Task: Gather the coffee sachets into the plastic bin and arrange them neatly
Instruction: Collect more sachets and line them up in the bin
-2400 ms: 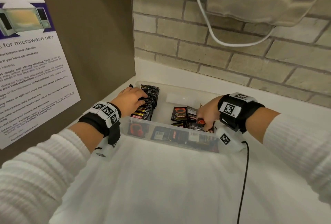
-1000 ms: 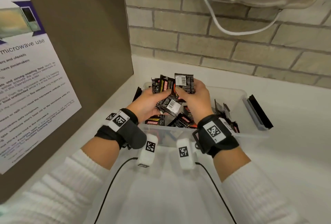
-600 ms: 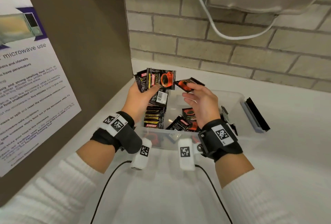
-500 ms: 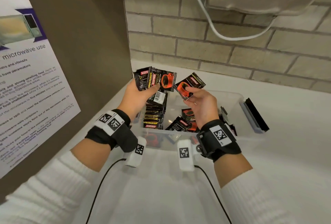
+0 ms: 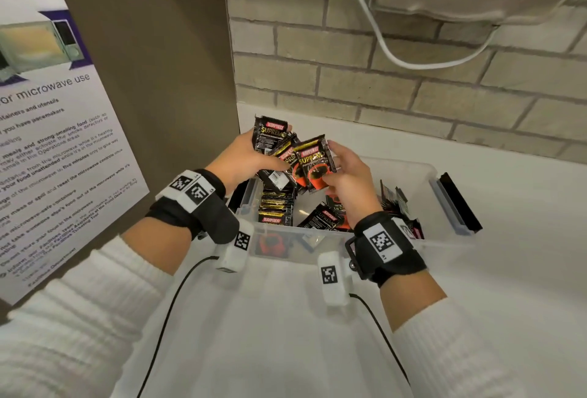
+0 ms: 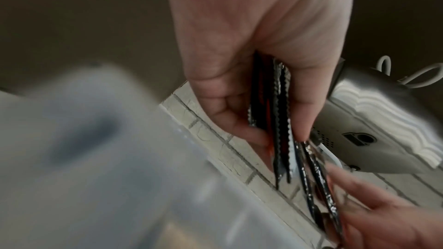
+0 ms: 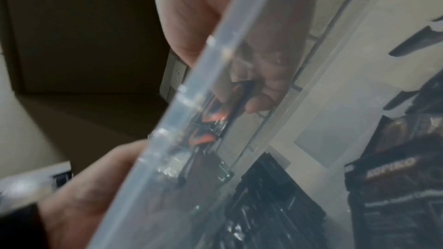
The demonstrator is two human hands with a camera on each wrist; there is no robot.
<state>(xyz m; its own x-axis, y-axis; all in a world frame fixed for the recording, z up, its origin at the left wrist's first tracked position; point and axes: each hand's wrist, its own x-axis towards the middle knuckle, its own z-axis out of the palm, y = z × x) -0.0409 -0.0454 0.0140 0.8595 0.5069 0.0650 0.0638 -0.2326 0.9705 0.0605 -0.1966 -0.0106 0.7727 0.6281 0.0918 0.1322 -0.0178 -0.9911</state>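
1. While the clear plastic bin [image 5: 422, 175] sits on the white counter [image 5: 524, 270] against the brick wall, both hands work above its 10 o'clock corner, probably so that any dropped packet falls back inside.
2. Fingers and thumb of the left hand [image 5: 244, 159] are curled round a fanned bunch of coffee sachets [image 5: 270, 138], held upright; the left wrist view shows their crimped edges side by side in the palm, which seems a way to square them into one pack.
3. Pinching a single sachet [image 5: 313, 164] between thumb and fingertips, the right hand [image 5: 346, 181] brings it against the 3 o'clock side of that bunch, face toward the head camera, apparently to add it in the same orientation.
4. Below the hands, a tidy standing row [image 5: 274, 207] lines the bin's 9 o'clock side, while loose sachets [image 5: 324, 216] lie jumbled at the middle and toward 3 o'clock, so much sorting looks left to do.
5. Compared with half a second ago, the right hand's sachet has turned from a tilt to nearly upright and closed the gap to the left bunch; 2.4 s ago both hands were down in the bin.
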